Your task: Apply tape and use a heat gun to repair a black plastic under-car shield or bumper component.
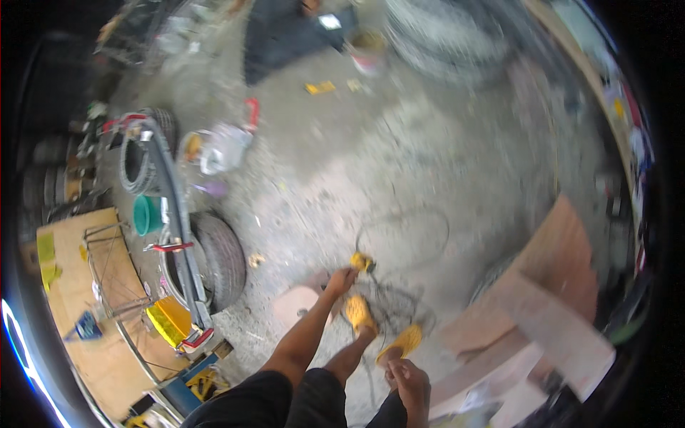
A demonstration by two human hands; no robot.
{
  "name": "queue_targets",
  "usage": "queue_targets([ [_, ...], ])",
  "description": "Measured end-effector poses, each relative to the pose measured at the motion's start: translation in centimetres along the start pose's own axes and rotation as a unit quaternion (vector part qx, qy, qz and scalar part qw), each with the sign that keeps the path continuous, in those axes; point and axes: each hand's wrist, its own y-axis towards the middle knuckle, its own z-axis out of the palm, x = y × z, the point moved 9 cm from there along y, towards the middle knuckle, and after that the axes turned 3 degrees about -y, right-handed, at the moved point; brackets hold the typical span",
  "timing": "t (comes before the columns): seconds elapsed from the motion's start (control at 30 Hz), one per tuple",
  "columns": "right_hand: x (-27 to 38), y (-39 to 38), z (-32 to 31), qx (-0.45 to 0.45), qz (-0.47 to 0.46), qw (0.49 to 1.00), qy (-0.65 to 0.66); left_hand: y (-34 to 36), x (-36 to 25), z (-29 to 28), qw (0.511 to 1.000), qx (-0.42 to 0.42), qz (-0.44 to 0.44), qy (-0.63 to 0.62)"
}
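Note:
My left hand (343, 279) reaches down and forward, its fingers closed on a small yellow corded thing (362, 262) whose exact kind is blurred. A dark cord (392, 298) lies in loose loops on the floor beside it and near my yellow clogs (359, 314). Close to my body at the lower right is my right hand (412, 389). Its fingers are curled together, and what they hold, if anything, cannot be made out. Left of the left hand lies a rounded pinkish panel (296, 305) on the concrete.
Tyres (225, 264) and a grey bar with red clamps (171, 192) stand at left, beside a teal bucket (146, 215) and a wooden board (78, 278). Large pinkish sheets (549, 264) lie at right. Stacked tyres (449, 39) and a paint bucket (368, 53) are at the back.

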Motion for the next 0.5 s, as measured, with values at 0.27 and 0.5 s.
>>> queue_targets([
  [0.27,24.5,0.7,-4.0,0.013,-0.073,0.996,-0.054,-13.1,-11.8,-20.2,0.882,-0.157,-0.038,-0.444],
  [0.5,35.4,12.7,-17.3,0.025,-0.012,0.985,-0.168,-16.8,-14.0,-29.5,0.75,-0.435,-0.025,-0.498],
])
